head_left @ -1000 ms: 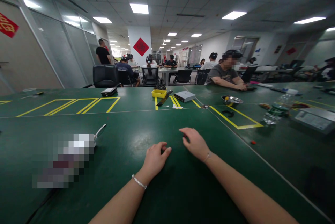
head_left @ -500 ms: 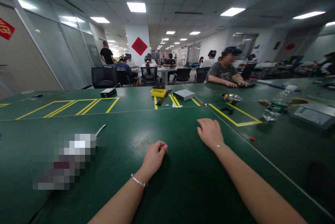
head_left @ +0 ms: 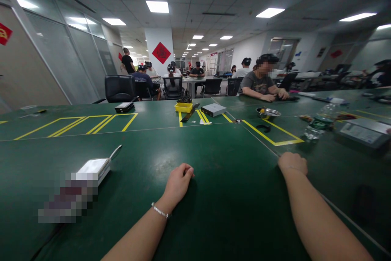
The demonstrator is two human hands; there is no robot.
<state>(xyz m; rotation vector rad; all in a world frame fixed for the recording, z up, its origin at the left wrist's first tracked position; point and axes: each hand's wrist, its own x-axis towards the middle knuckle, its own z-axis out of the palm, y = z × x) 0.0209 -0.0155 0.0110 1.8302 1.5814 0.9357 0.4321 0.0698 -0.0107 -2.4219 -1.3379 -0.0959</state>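
Observation:
My left hand (head_left: 179, 183) rests on the green tabletop (head_left: 220, 196), its fingers curled into a loose fist with nothing visible in it. My right hand (head_left: 292, 164) is down on the table farther right, by the pale seam line. Its back faces me and the fingers bend downward, mostly out of sight. It covers the spot where a small red piece lay, so I cannot make out what is under or in the fingers. A clear plastic bottle (head_left: 319, 124) with a green label stands beyond it, apart from the hand.
At left lies a white device (head_left: 94, 166) with a cable, partly blurred. Farther back are a yellow bin (head_left: 183, 107), a grey box (head_left: 213, 109), a metal bowl (head_left: 269, 112) and yellow tape outlines. A silver metal box (head_left: 363, 132) lies at right. A co-worker (head_left: 259, 84) sits across.
My right hand has moved right and toward me, over the small red piece, which is now hidden. Its fingers have gone from stretched to bent. My left hand has stayed put.

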